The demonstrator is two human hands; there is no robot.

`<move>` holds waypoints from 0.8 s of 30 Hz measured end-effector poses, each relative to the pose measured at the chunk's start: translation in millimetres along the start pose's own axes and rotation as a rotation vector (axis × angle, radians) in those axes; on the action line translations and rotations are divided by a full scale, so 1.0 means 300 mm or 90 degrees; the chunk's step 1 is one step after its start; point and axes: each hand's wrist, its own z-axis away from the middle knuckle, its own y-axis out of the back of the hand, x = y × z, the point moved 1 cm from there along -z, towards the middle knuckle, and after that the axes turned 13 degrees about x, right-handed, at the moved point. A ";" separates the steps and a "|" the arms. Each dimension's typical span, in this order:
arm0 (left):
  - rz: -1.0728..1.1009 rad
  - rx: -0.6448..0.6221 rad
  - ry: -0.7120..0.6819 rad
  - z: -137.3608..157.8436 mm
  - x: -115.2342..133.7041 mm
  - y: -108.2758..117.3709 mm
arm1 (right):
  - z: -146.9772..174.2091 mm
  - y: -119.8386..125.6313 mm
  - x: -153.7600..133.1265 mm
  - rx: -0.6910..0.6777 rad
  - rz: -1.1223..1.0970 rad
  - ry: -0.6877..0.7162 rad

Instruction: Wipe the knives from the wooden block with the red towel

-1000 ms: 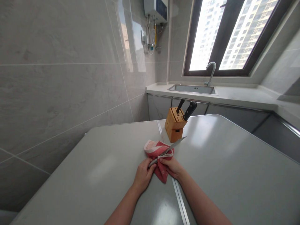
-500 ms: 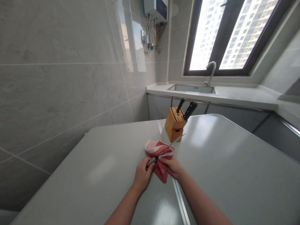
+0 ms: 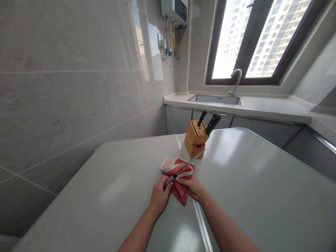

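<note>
Knife [image 3: 187,165] gripped by handle [image 3: 170,180] in left hand [image 3: 160,190], blade [image 3: 191,161] angled away, right hand [image 3: 193,187] clutching red cloth [image 3: 180,193]

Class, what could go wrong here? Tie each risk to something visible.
The right hand holds a red-and-white cloth near the slim silver metal blade; a slip might cut that hand. The blade points toward the brown wooden knife block and might scrape it if the left hand pushes forward.

I see the knife handle [image 3: 170,180] only partly, behind the left grip [image 3: 159,191]. The red cloth [image 3: 181,191] hides a part of the right grip [image 3: 193,187] from me. The far heater [image 3: 173,12] and window [image 3: 252,38] are cut by the top edge.
</note>
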 end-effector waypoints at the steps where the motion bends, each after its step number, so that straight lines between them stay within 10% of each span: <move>1: -0.001 -0.002 -0.001 0.000 -0.002 -0.001 | 0.000 0.001 0.000 -0.003 0.001 -0.001; 24: -0.026 -0.013 -0.002 -0.007 0.008 -0.003 | -0.008 0.015 0.012 0.021 -0.006 -0.006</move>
